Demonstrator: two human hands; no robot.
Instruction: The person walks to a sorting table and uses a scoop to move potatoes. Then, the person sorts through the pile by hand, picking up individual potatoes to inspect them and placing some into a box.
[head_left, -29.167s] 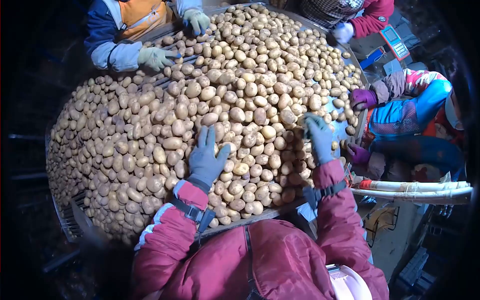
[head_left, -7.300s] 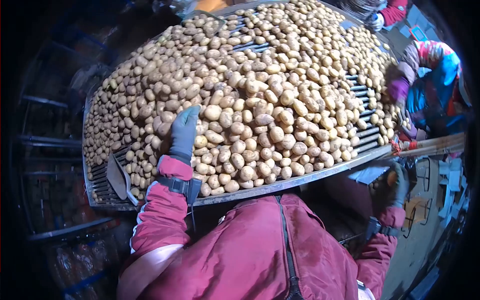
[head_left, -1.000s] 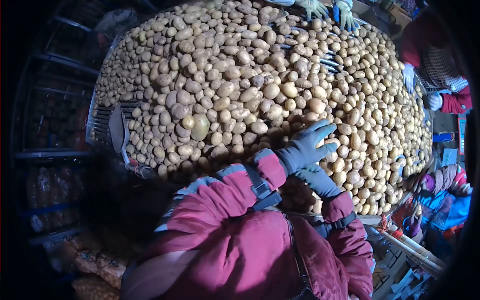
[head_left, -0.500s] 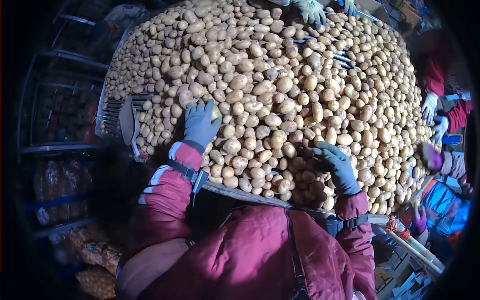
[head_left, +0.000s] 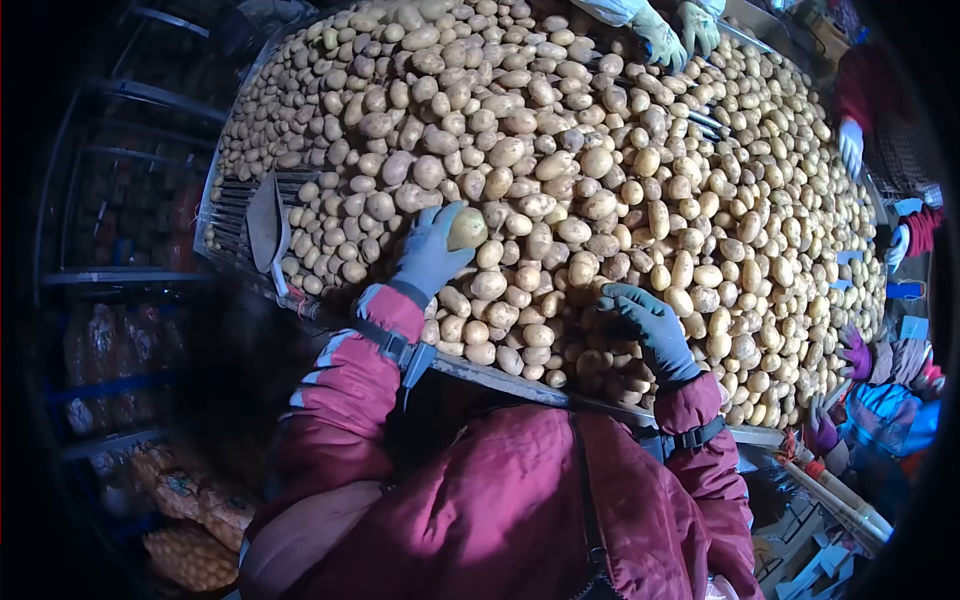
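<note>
Many potatoes (head_left: 600, 205) lie heaped on a large table with a metal front edge (head_left: 500, 381). My left hand (head_left: 435, 250), in a grey glove, grips a larger yellowish-green potato (head_left: 467, 229) between thumb and fingers at the left of the heap. My right hand (head_left: 650, 330), gloved too, hovers over the front of the heap with its fingers bent apart from the thumb, and nothing shows in it. Below it, potatoes lie in shadow near the edge.
A scoop (head_left: 265, 222) rests on bare metal bars at the left. Co-workers' gloved hands (head_left: 660, 40) reach in at the top, others at the right edge. Racks and net sacks (head_left: 190, 558) stand at the left. Wooden poles (head_left: 835, 500) and a blue bag (head_left: 885, 415) are at the lower right.
The larger potato now shows clearly in my left hand, which has moved right. My right hand has shifted slightly left. The co-worker's hands at the top reach further in, and the view has shifted.
</note>
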